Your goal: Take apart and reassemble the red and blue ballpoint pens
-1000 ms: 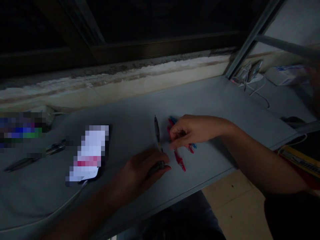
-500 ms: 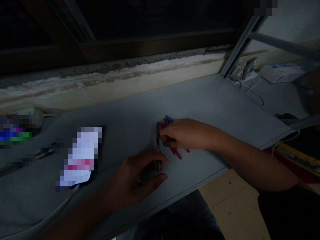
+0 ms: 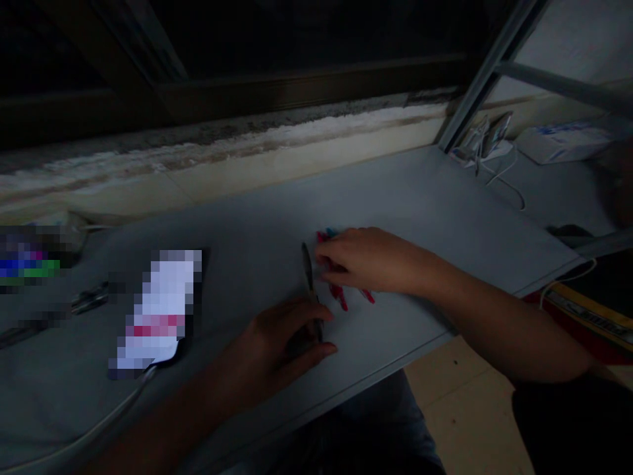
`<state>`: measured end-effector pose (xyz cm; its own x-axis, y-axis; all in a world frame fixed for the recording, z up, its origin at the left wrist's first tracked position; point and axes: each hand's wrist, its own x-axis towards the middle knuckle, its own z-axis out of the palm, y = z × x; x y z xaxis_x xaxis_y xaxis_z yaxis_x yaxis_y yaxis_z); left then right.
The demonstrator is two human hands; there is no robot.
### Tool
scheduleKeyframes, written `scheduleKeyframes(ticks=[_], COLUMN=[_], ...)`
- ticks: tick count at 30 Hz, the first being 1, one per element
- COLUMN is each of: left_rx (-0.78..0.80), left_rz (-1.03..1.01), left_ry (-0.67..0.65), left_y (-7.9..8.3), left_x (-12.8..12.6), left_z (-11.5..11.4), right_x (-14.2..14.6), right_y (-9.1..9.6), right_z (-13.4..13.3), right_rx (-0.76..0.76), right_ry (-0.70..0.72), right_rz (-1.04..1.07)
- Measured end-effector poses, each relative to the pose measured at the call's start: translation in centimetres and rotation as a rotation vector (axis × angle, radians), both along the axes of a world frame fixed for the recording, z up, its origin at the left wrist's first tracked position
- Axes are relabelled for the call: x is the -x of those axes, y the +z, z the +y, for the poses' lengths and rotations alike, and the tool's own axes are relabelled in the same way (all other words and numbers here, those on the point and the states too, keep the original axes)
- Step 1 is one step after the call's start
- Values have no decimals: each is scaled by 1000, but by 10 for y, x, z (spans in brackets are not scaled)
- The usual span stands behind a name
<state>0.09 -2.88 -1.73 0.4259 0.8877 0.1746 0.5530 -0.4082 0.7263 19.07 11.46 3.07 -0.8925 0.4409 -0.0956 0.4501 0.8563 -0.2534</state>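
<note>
"What did the left grip (image 3: 277, 336) have?"

"It was closed around the lower end of a dark pen-shaped tool (image 3: 308, 270), with the fingers curled over it and the thumb below, and the far end pointed across the bench (image 3: 410, 198)."

"And the right grip (image 3: 366, 260)?"

"Half curled, its fingers (image 3: 329, 267) bent down over small red and blue plastic pieces (image 3: 340, 297) on the bench, just beside the tool. Whether it was pinching them, I couldn't tell."

"Did the two grips touch?"

"No, they were close but apart."
</note>
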Motion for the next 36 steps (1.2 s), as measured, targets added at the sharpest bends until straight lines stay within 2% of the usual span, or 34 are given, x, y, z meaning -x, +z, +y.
scheduleKeyframes(ticks=[3, 6, 10, 13, 20, 23, 29, 32, 36], left_rx=[9, -7, -20, -29, -93, -125, -275, -279, -275], left_rz=[10, 45, 116, 131, 185, 216, 288, 323, 336], left_ry=[36, 59, 76, 105, 110, 96, 65, 77, 74], left_y=[0, 0, -2, -5, -6, -5, -6, -9, -11], left_x=[0, -1, -3, -3, 2, 3, 2, 3, 5], left_z=[1, 3, 5, 5, 6, 7, 5, 4, 8], right_x=[-1, -5, -7, -3, 10, 13, 16, 16, 15], right_y=[6, 10, 7, 1, -12, -13, -14, -17, -21], right_z=[5, 13, 18, 18, 5, 2, 3, 5, 6], right_rx=[-75, -118, 39, 103, 79, 208, 615, 688, 711], right_ry=[-168, -281, -247, -217, -233, -227, -219, -206, -199], right_rz=[21, -108, -294, -257, -126, -46, 79, 131, 158])
